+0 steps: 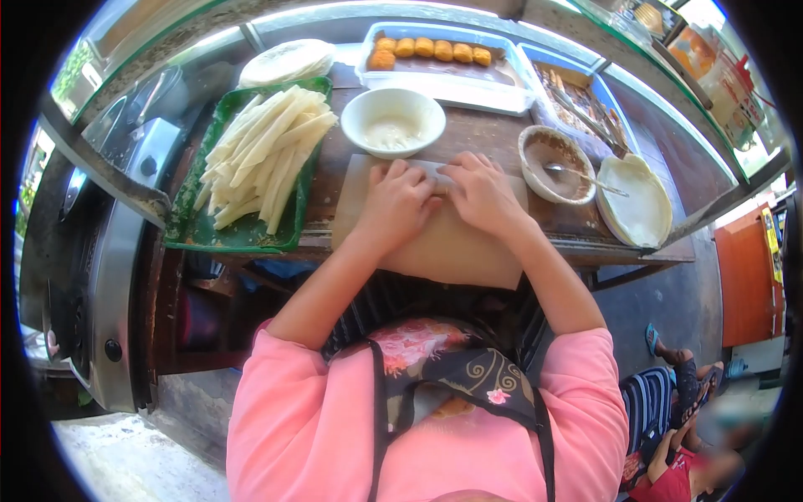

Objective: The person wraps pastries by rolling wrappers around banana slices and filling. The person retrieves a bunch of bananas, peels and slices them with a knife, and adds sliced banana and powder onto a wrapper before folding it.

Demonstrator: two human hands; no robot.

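Observation:
Both hands are over a brown paper sheet [452,251] at the table's front edge. My left hand [396,201] and my right hand [481,191] have curled fingers on a thin pale roll [437,177] near the sheet's far edge. A white bowl [393,122] with pale paste stands just beyond my left hand. To the left, a green tray [180,219] holds a pile of long pale rolls [266,155]. On the right are a bowl of brown filling [552,163] with a spoon and a stack of round wrappers [636,201].
Behind the bowls, a plastic container [485,99] holds orange-brown pieces [431,48]. More wrappers [287,63] lie at the back left, and a container with tongs [577,100] at the back right. A metal stove [117,293] stands left. A person [682,468] sits at the lower right.

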